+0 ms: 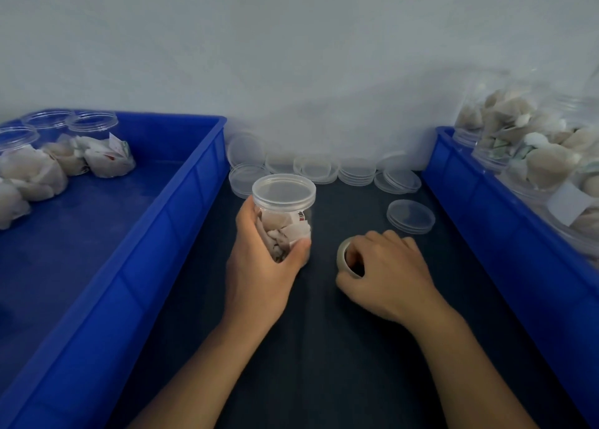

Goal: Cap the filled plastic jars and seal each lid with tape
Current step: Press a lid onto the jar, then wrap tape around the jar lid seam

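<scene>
A clear plastic jar point(285, 224) filled with pale tea-bag sachets stands upright on the dark table, a clear lid point(284, 191) sitting on its mouth. My left hand point(262, 260) grips the jar's body from the left, thumb across the front. To the right, my right hand point(385, 270) curls around a roll of clear tape point(344, 257) that rests on the table, fingers inside its core. Loose clear lids point(410, 216) lie nearby and in a row point(316, 168) along the wall.
A blue crate point(162, 234) on the left holds open filled jars point(107, 150) lying at its far end. A second blue crate point(505, 221) on the right holds several filled jars point(531, 156) on their sides. The dark table point(324, 347) runs between them.
</scene>
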Available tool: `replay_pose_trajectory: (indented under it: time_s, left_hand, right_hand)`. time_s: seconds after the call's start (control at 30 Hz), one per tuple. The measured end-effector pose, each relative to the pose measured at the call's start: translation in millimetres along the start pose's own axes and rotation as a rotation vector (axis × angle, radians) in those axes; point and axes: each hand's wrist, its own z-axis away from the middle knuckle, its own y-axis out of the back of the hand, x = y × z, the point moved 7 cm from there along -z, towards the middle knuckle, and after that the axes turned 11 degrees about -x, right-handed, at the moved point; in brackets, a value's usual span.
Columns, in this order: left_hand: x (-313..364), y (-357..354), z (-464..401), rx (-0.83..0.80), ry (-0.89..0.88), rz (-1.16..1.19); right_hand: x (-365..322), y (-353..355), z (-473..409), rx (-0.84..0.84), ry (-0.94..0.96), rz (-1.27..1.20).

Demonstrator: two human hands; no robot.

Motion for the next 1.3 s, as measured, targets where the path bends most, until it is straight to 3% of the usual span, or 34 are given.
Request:
replay_pose_trajectory:
  time_s: [0.17, 0.23, 0.3, 0.4, 0.53, 0.73, 0.93, 1.07, 1.3]
  left_hand:
    - [3, -2, 1, -0.031, 0.005, -0.037]
    - [5, 0, 4, 0.002, 0.016, -0.061]
    - [15, 6, 8, 0.091, -0.009, -0.133]
    - [43, 14, 17, 0.261, -0.233, -0.263]
    - [67, 12, 30, 0.347, -0.48, -0.412]
    - [76, 5, 32, 0.291, -0.512, -0.405]
    - [70, 5, 32, 0.274, -0.502, -0.304]
    - [67, 9, 31, 0.292, -0.483, -0.223]
    - [69, 11, 21, 0.145, -0.369, -0.033]
  right_hand:
    - [1, 7, 2, 0.068, 0.003, -0.017]
    - [4, 13, 4, 0.164, -0.025, -0.238]
    - [9, 15, 6, 0.203, -0.061, -0.617]
    - [4, 17, 10, 0.235, -0.014, -1.009]
    - [-11, 22, 18, 0.375, 0.099, -1.207]
    - [-49, 38, 44, 0.607, 0.415, -0.702]
    - [-67, 49, 60, 0.849, 0.494, -0.334]
    - [-72, 50, 59, 0.859, 0.491, -0.223]
    - [-69, 52, 60, 0.857, 0.509, -0.192]
